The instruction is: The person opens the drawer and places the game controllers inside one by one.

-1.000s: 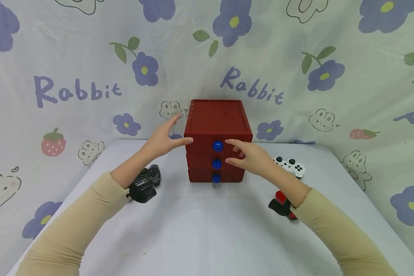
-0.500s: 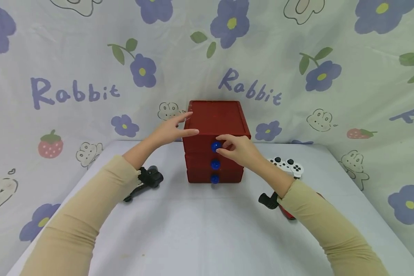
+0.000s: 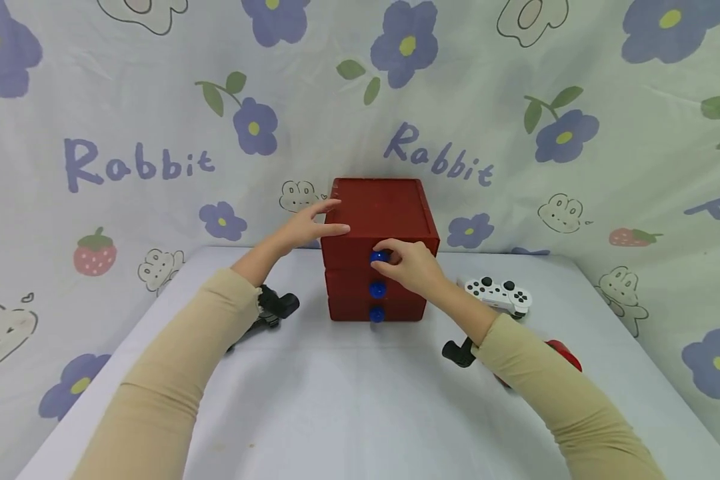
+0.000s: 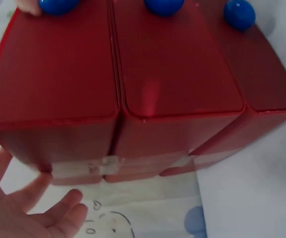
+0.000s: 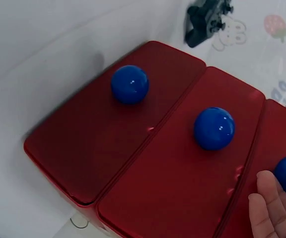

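A red three-drawer box [image 3: 381,207] stands upright at the back of the table, with a round blue knob on each drawer front. My right hand [image 3: 413,267] pinches the top blue knob [image 3: 379,256] between thumb and fingers. The middle knob [image 5: 214,128] and the bottom knob [image 5: 129,84] are untouched. My left hand [image 3: 303,228] lies at the box's upper left edge, fingers spread and fairly straight. In the left wrist view its fingers [image 4: 31,193] are beside the box's side wall, which carries clear tape. All drawers look closed.
A white game controller [image 3: 499,295] lies right of the box. Nearer, a red controller [image 3: 565,355] is partly hidden under my right sleeve. A black controller [image 3: 264,323] lies left, partly behind my left wrist. A patterned cloth [image 3: 312,100] hangs behind the table.
My right hand has moved left onto the top knob and now pinches it. My left hand has moved right to the box's upper left edge. The box has not moved.
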Motion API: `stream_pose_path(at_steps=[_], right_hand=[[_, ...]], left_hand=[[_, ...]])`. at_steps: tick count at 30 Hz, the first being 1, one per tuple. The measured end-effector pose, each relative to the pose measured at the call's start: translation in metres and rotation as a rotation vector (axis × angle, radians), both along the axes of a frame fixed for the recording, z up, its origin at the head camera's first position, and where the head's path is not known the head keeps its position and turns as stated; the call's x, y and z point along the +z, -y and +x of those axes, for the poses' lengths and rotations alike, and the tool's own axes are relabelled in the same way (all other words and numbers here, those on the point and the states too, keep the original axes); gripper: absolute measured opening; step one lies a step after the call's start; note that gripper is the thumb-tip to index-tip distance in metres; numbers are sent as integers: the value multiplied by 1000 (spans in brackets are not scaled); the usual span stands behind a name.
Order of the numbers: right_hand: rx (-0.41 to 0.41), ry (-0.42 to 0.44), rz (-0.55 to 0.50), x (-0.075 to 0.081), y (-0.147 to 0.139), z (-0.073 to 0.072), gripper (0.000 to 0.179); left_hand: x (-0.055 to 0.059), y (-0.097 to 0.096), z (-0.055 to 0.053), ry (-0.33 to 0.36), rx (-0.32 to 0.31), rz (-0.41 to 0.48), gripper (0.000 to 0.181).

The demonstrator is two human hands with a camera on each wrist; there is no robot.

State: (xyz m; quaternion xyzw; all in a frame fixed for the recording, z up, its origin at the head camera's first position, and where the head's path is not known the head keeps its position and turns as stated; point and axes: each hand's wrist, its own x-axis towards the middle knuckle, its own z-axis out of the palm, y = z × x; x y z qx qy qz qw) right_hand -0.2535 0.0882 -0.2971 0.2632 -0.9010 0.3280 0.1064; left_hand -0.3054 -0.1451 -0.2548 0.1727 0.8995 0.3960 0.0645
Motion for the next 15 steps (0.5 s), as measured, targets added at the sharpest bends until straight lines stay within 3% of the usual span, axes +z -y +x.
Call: stream_pose_path(at_steps=[6, 15], right_hand=[[21, -16, 6, -3, 0, -2, 30], [52, -60, 47, -2, -2, -2, 31]], left_hand=[[-4, 3, -5, 66, 25, 5, 70], [-2, 2, -6, 63, 19, -6, 69]])
